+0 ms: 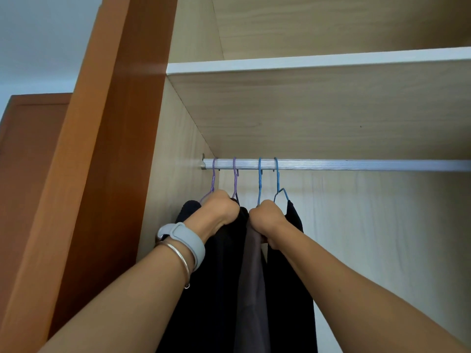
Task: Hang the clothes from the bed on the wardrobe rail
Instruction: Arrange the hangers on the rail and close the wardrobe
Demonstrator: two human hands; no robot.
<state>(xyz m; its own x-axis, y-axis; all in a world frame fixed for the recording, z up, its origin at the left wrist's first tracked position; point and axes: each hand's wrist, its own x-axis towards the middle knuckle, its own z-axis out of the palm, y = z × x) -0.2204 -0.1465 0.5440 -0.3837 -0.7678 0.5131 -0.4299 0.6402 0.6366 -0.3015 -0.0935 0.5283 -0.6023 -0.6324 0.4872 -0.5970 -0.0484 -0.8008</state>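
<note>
My left hand [219,210] clenches the clothes [216,289] hanging at 6 o'clock under the rail [331,165], my right hand [267,217] at its 3 o'clock grips them too, so I would spread the hangers [259,179] gently along it, keeping every hook seated.

Rail [356,165]: bare right of blue hangers [276,164], open room beneath. Left end crowded: purple hangers [234,164], blue hangers, dark clothes [221,289] below, left hand [219,210] and right hand [267,217] gripping them. Shelf [305,110] close above rail, thin gap. Side panel [175,187] closes rail's left end.
</note>
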